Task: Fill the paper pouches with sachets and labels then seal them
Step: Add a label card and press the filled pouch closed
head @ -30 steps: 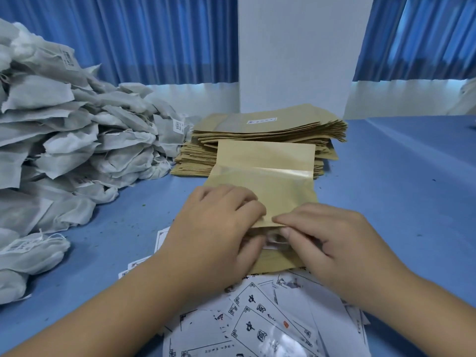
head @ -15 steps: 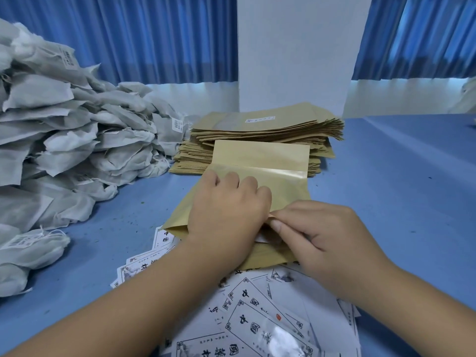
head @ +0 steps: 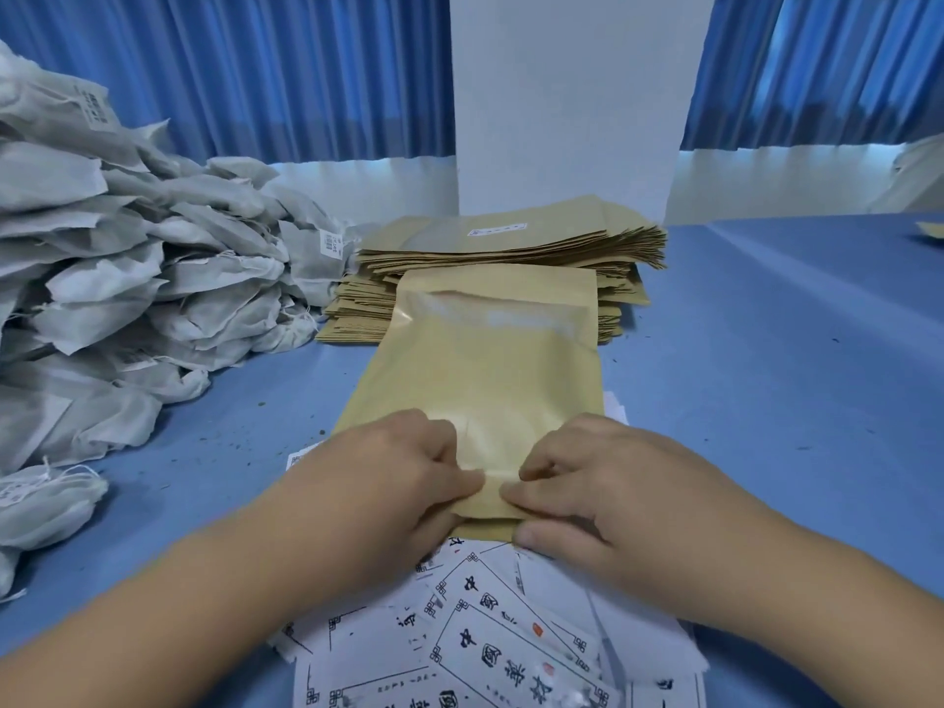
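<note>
A brown paper pouch [head: 485,380] lies flat on the blue table [head: 766,375], its near end toward me. My left hand [head: 388,482] and my right hand [head: 603,482] pinch that near edge from either side, fingertips almost meeting at the middle. Behind it stands a stack of empty paper pouches [head: 516,247]. A big heap of grey-white sachets [head: 127,278] fills the left. White printed labels [head: 485,646] lie spread under my wrists at the near edge.
A white pillar [head: 567,104] rises behind the pouch stack, with blue curtains [head: 255,69] on both sides. One loose sachet [head: 41,503] lies at the near left. Small dark crumbs dot the table.
The pouch has been laid out flat and straight. Both hands slid back to its near edge; the left hand, earlier resting on top of the pouch, now pinches the edge.
</note>
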Demonstrator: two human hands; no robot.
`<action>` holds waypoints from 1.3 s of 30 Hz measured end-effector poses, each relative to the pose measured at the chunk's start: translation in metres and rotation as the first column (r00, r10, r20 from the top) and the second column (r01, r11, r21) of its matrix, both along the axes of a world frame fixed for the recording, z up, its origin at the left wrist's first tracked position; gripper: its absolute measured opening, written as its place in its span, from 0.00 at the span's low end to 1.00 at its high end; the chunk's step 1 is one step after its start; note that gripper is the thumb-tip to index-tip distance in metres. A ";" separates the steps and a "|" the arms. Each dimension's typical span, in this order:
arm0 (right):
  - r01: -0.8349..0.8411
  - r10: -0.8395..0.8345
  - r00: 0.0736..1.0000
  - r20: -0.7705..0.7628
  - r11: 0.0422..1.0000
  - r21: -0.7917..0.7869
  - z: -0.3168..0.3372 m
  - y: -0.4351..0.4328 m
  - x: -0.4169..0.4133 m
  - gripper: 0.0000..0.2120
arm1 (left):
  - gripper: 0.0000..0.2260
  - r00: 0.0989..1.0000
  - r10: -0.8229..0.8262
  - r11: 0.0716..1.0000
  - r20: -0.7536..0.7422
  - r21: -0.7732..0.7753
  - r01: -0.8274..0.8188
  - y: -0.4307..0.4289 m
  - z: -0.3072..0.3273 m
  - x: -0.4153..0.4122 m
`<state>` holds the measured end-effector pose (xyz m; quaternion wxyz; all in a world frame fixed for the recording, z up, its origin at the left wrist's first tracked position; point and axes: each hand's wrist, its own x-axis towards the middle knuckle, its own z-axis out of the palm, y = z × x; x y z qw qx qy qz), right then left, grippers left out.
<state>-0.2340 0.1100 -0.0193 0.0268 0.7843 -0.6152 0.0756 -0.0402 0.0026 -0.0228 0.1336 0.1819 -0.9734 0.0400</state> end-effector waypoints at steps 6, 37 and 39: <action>0.004 0.002 0.998 -0.068 0.996 0.092 0.004 0.010 0.005 0.19 | 0.24 0.997 0.021 0.998 0.077 -0.056 -0.016 0.016 -0.007 0.004; -0.034 0.065 0.998 0.026 0.773 -0.633 0.001 -0.005 -0.014 0.05 | 0.04 0.959 -0.017 0.961 -0.283 -0.271 -0.063 -0.008 0.001 0.006; -0.001 0.061 0.996 0.067 0.740 -0.673 0.004 -0.003 -0.019 0.10 | 0.07 0.958 -0.007 0.968 -0.288 -0.243 -0.066 -0.007 0.002 0.010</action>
